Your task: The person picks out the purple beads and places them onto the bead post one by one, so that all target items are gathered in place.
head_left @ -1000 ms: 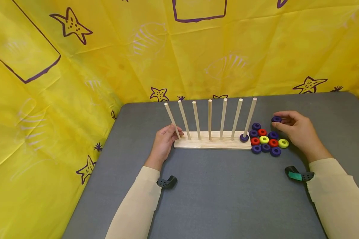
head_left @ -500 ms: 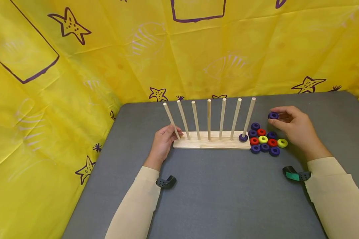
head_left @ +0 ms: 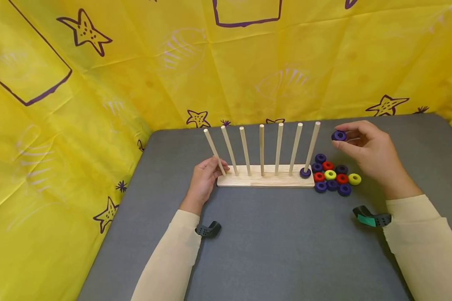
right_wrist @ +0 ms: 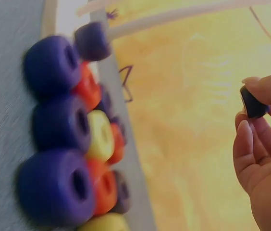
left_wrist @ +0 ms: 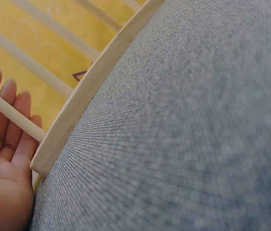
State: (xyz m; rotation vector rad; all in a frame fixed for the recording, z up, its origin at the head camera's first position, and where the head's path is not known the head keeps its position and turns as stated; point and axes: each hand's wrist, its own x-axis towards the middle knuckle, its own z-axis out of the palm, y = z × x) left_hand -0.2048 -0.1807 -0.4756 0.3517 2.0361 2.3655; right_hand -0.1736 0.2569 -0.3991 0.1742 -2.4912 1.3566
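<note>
1. One wooden rack is seen on the tabletop (head_left: 275,246), made of a single long base (head_left: 265,181) and seven upright pegs (head_left: 261,150) set in a row.
2. Thirteen rings are counted: eight purple, three red and two yellow.
3. One purple ring (head_left: 334,136) is pinched between thumb and fingers by the right grip (head_left: 373,152); it is held above the tabletop, right of the rightmost peg (head_left: 312,146) and apart from it.
4. One threaded ring (head_left: 305,176), also purple, is seated at the foot of the rightmost peg; no ring is borne by the other six.
5. Eleven loose rings are clustered just beside the right end of the base: six purple (head_left: 321,190), three red (head_left: 342,182) and two yellow (head_left: 355,183).
6. The left grip (head_left: 203,177) is placed at the left end of the base; its fingers are held loosely extended, as seen from the left wrist, and are crossed by the leftmost peg (head_left: 211,144).
7. Two cream sleeves (head_left: 169,255) and two dark wristbands (head_left: 209,229) are seen, a green patch being carried by the right band.
8. The tabletop is grey and finely textured, its far corners rounded.
9. It is bordered on the far and left sides by yellow cloth (head_left: 241,71), printed with purple starfish and pale fish.
</note>
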